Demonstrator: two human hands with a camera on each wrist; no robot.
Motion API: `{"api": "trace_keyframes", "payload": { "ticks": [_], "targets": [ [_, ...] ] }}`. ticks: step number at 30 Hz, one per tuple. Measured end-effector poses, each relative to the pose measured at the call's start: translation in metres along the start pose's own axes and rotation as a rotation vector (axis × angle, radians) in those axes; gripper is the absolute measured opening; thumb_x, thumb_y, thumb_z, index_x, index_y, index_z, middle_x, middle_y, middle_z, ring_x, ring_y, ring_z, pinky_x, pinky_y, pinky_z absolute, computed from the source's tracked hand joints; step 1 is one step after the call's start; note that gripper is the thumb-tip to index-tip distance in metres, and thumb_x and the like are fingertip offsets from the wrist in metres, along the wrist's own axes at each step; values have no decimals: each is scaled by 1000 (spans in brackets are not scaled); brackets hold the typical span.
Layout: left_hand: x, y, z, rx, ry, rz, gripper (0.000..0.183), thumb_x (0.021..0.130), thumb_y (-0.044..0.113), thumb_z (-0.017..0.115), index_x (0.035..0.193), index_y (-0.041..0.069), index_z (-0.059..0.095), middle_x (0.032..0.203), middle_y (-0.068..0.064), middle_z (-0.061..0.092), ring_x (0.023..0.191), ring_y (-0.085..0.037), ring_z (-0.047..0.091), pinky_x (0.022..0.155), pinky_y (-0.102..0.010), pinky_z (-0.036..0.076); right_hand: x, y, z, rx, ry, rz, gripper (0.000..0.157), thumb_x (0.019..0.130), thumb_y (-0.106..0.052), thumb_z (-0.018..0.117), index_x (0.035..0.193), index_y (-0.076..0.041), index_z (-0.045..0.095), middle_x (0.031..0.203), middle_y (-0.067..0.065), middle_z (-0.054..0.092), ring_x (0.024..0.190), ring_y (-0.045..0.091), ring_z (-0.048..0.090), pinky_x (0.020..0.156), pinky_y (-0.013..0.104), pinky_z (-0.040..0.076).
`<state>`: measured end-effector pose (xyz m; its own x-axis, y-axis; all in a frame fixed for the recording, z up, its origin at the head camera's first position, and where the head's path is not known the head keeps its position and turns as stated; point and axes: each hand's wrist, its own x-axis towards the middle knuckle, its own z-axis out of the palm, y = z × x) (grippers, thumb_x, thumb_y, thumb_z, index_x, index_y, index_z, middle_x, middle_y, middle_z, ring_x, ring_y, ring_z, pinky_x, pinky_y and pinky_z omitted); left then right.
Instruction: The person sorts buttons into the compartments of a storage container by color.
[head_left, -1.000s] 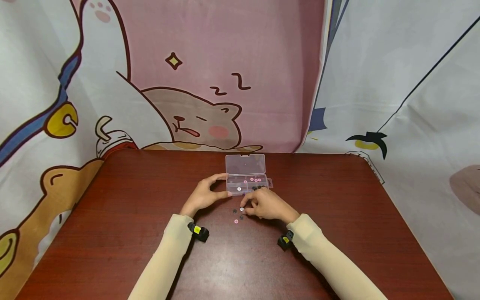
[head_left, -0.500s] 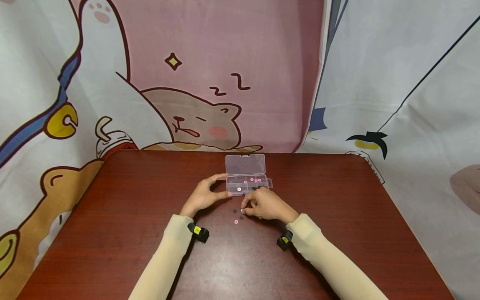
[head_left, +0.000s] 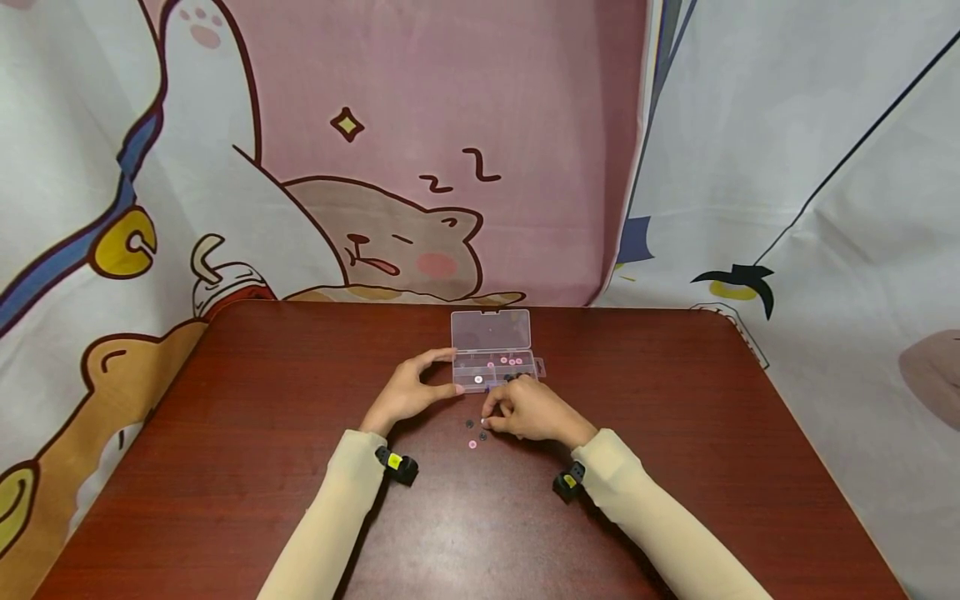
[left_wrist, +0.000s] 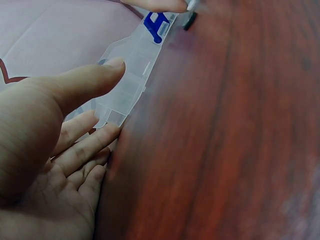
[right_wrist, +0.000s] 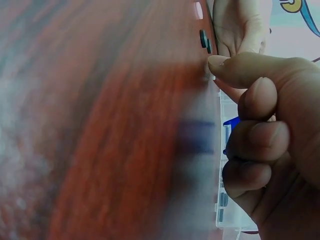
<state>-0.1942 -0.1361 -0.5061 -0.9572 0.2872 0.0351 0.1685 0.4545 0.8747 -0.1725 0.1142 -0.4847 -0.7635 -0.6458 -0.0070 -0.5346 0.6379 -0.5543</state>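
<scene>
A clear plastic compartment box (head_left: 491, 330) stands with its lid raised, pink, black and white buttons in its compartments. My left hand (head_left: 405, 392) holds the box's left end, thumb at the front corner and forefinger near the back. In front of the box, my right hand (head_left: 538, 410) pinches a small white button (head_left: 483, 422) between thumb and forefinger, low over the table; the fingertips cover most of it. Close to these fingertips lie a black button (head_left: 469, 424), another black button (head_left: 483, 437) and a pink button (head_left: 472, 444).
The box's blue latch (left_wrist: 156, 26) is at its front edge. A brown wooden table (head_left: 465, 533) bears everything. Behind it hangs a cloth (head_left: 555, 167) with cartoon animals. Each wrist wears a small black camera.
The white button, showing plainly a second ago, is now mostly covered by the right fingertips, which have closed on it. The left hand and box stay in place.
</scene>
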Motion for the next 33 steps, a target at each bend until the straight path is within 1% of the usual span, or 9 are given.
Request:
{"api": "trace_keyframes", "payload": {
  "ticks": [9,18,22,27,30,33],
  "targets": [
    [-1,0,0,0,-1,-2,64,84,32,86,142,26,61,146,2,61,145,-24,47,120,-51,37,2,0,-1,16,14,-23,5,93,-25,77,90,-22,75,49,-13,51,38,0,53,45,21,44],
    [0,0,0,0,2,-5,63,84,33,87,141,27,61,145,3,61,144,-22,48,120,-49,37,2,0,-4,56,43,3,7,95,-28,75,92,-21,76,48,-12,49,39,2,53,44,22,43],
    [0,1,-1,-1,7,7,64,83,32,87,142,26,61,144,2,63,143,-23,49,120,-50,37,2,0,-5,72,54,15,8,96,-28,74,95,-21,76,45,-12,48,40,3,53,44,22,42],
    [0,1,-1,-10,8,15,65,83,31,87,141,24,62,143,0,63,143,-24,50,120,-50,37,3,-1,-7,77,88,19,7,96,-27,74,95,-21,77,44,-13,49,39,3,52,42,22,40],
    [0,1,-1,-10,6,12,65,83,31,87,141,24,62,143,1,63,143,-24,49,120,-50,38,4,-1,-8,93,117,17,5,95,-24,75,95,-20,77,45,-13,49,38,3,51,41,22,39],
    [0,0,0,-5,2,6,64,83,32,87,142,25,61,144,1,62,144,-24,49,120,-51,38,5,-1,-9,117,143,15,7,95,-24,75,96,-17,77,45,-13,49,38,2,50,40,22,39]
  ]
}}
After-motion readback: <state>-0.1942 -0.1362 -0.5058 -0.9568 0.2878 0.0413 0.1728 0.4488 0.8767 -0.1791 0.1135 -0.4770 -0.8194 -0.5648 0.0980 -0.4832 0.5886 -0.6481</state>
